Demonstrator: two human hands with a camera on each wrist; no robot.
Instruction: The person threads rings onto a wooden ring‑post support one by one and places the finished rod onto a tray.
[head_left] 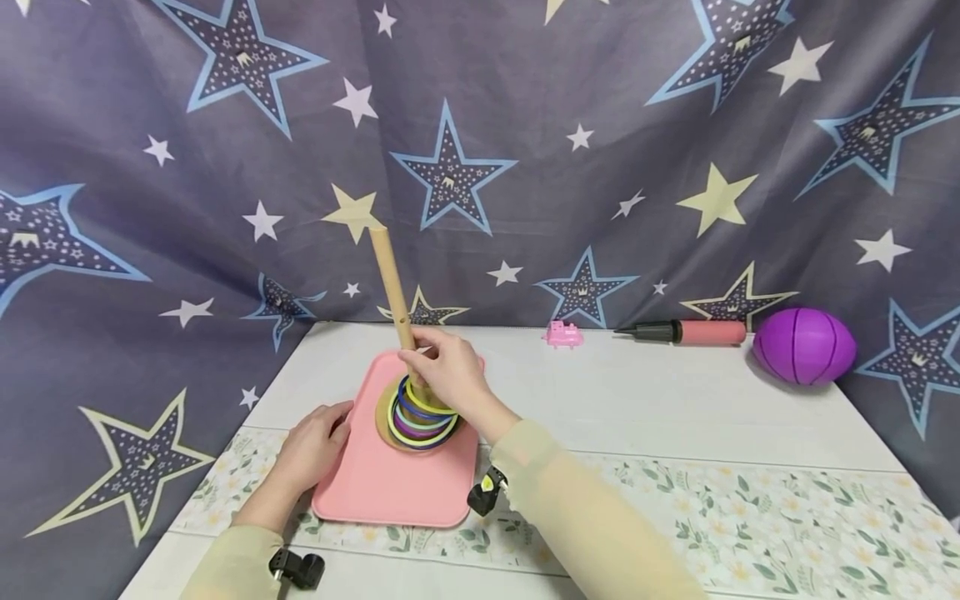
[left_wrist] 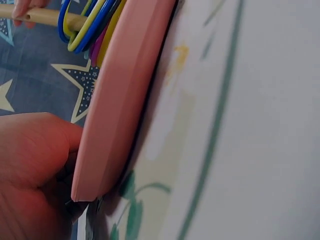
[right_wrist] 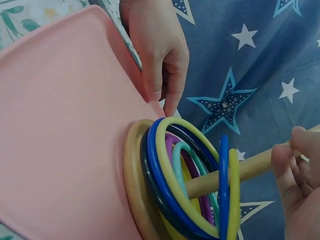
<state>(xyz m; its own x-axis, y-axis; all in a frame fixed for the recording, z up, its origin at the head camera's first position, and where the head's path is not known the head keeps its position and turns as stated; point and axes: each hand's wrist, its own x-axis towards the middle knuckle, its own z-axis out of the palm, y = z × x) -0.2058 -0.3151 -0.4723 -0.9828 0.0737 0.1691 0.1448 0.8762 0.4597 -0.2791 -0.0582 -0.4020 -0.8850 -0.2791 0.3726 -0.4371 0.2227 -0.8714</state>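
Note:
A pink tray (head_left: 390, 492) lies on the table, and a ring-toss stand with a round wooden base (right_wrist: 132, 175) stands on it. Its tall wooden post (head_left: 390, 279) leans to the left in the head view. Several coloured rings (right_wrist: 165, 185) in yellow, blue, purple and teal hang around the post's lower end, some of them tilted. My right hand (head_left: 453, 375) grips the post just above the rings, thumb and fingertips against the wood. At the tray's left rim, my left hand (head_left: 311, 446) holds the edge between thumb and fingers.
Along the back of the table lie a small pink toy (head_left: 563, 334), a red-and-black hand pump (head_left: 686, 332) and a purple ball (head_left: 804, 347). Behind them hangs a star-patterned curtain (head_left: 517, 167). A floral runner (head_left: 720, 508) crosses the white table.

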